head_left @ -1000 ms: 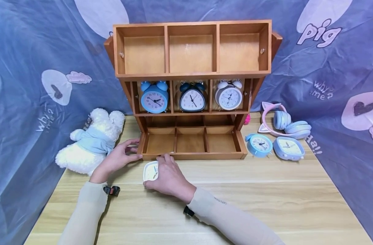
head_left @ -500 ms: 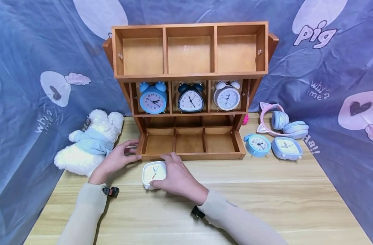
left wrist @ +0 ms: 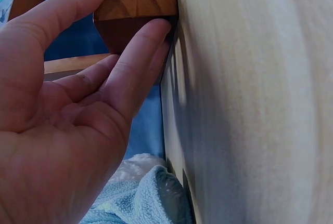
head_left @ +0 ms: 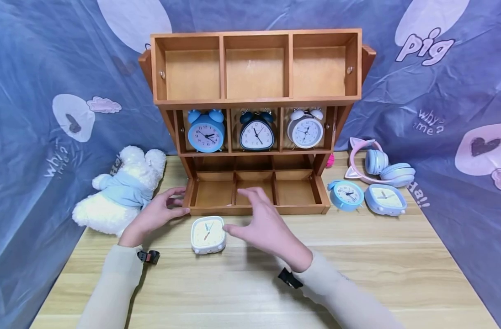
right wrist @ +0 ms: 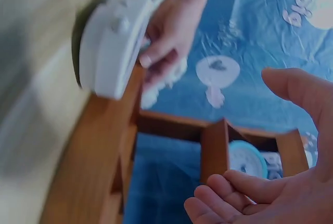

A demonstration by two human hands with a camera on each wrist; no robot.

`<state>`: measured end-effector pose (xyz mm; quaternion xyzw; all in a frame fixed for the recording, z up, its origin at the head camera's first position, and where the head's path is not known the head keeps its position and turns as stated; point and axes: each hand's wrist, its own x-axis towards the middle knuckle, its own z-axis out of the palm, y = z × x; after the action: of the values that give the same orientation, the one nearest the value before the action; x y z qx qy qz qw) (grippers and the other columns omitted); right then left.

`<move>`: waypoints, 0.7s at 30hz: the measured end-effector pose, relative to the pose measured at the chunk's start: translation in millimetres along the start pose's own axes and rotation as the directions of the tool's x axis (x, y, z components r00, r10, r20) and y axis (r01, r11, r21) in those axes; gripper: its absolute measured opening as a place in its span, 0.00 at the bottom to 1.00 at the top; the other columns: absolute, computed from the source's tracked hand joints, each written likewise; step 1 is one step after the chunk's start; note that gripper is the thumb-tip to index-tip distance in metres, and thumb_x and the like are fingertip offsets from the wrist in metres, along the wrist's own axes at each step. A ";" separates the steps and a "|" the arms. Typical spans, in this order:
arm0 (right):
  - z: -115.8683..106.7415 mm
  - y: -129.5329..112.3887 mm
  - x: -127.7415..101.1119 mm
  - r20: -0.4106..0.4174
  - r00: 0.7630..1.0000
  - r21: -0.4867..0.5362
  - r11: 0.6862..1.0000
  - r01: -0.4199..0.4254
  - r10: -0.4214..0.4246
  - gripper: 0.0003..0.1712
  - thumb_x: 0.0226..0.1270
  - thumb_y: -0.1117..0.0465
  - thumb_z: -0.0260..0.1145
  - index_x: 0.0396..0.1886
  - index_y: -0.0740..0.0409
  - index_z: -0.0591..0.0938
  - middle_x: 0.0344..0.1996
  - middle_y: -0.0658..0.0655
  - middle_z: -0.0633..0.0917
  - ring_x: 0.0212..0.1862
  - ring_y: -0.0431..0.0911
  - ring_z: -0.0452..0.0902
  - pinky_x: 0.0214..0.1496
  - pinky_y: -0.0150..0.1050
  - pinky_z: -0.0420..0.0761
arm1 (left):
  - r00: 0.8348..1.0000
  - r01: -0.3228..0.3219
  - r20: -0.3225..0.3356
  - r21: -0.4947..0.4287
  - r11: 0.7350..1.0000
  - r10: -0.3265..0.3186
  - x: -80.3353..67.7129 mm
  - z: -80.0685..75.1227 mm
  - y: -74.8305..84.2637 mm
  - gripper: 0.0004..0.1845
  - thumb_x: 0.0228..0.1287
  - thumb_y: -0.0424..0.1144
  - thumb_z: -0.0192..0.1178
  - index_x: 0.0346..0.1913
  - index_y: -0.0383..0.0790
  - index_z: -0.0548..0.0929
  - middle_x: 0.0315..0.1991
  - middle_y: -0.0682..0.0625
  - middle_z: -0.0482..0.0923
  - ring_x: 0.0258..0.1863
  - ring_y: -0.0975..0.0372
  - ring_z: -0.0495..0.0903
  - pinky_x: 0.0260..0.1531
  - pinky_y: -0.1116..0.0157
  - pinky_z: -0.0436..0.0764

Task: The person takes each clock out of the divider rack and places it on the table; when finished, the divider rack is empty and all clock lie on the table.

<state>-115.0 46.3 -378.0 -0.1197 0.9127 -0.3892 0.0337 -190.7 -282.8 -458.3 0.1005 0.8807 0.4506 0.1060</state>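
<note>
Released since the earlier frames: the right hand has come off the white square clock and now hovers just at that clock's 3 o'clock, fingers spread and relaxed, holding nothing.

Item 1. White square clock: lies face-up on the wooden table, just in front of the wooden shelf unit, at 6 o'clock from the left compartment of the unit's bottom tray. Free of both hands.

Item 2. Left hand: rests against the front left corner of the shelf unit's bottom tray. The left wrist view shows the fingers straight, their tips touching the wood; no curled grip.

Item 3. Shelf unit: three tiers of three compartments. The middle tier holds, left to right, a blue round clock, a dark navy clock and a white twin-bell clock, all upright.

Item 4. At 3 o'clock from the unit, on the table: a small blue round clock and a pale blue square clock, side by side, both lying face-up. Cat-ear headphones sit just behind them at 12 o'clock.

Item 5. At 9 o'clock from the unit: a white plush toy in a blue garment, beside the left hand.

Item 6. Blue printed cloth hangs behind and around the table.
</note>
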 end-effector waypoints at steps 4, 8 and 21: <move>-19.0 6.1 3.1 -0.046 0.999 0.007 1.000 0.010 -0.010 0.53 0.49 0.38 0.81 0.75 0.41 0.69 0.69 0.43 0.70 0.72 0.49 0.69 0.69 0.57 0.75 | 1.000 0.000 0.003 -0.004 1.000 0.000 0.1 -0.5 0.4 0.42 0.65 0.44 0.72 0.78 0.40 0.64 0.72 0.39 0.70 0.62 0.46 0.79 0.50 0.71 0.79; -37.4 13.7 6.3 -0.090 0.995 -0.007 0.999 0.043 -0.043 0.53 0.52 0.37 0.79 0.76 0.42 0.67 0.70 0.45 0.69 0.72 0.51 0.69 0.69 0.60 0.74 | 1.000 0.003 0.002 -0.001 1.000 -0.003 -0.1 -0.4 0.0 0.42 0.65 0.44 0.72 0.78 0.41 0.64 0.73 0.39 0.69 0.63 0.46 0.78 0.50 0.72 0.79; -97.8 35.2 24.9 -0.358 0.922 -0.044 0.989 0.140 -0.146 0.53 0.51 0.42 0.82 0.74 0.52 0.70 0.69 0.56 0.71 0.70 0.54 0.69 0.71 0.58 0.71 | 1.000 0.006 0.004 0.004 1.000 -0.006 -2.0 -0.8 1.6 0.41 0.65 0.44 0.71 0.77 0.41 0.64 0.71 0.39 0.71 0.62 0.47 0.79 0.49 0.72 0.80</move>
<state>-161.1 132.4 -334.5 -0.1129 0.8955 -0.3982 -0.1638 -188.8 -283.1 -456.3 0.0990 0.8817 0.4483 0.1091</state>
